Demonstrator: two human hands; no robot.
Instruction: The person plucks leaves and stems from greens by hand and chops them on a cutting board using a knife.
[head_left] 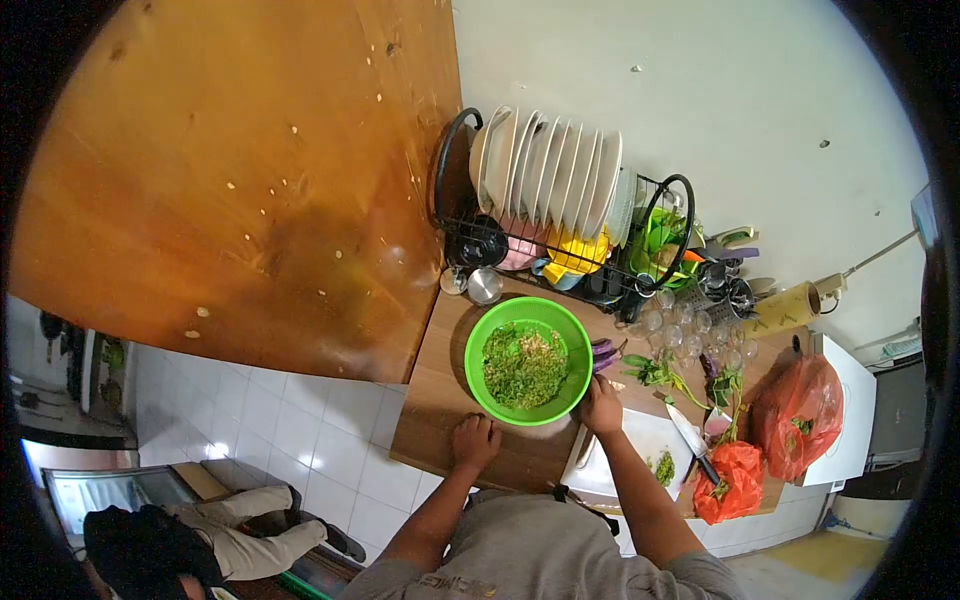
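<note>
basin [576,345] of chopped greens [522,370] sits on our counter [432,405], likely light, flexible, best held at opposite rims; our left hand [475,441] is curled closed; whether our right hand [602,408] grips, we cannot tell.

Bowl [478,328]: round, bright green, wide-rimmed; positioned upright, open side up, on the wood-toned countertop [425,440]. Contents: finely chopped greens [520,375] mixed with pale bits, loosely spread across the base, level below the rim.
</note>
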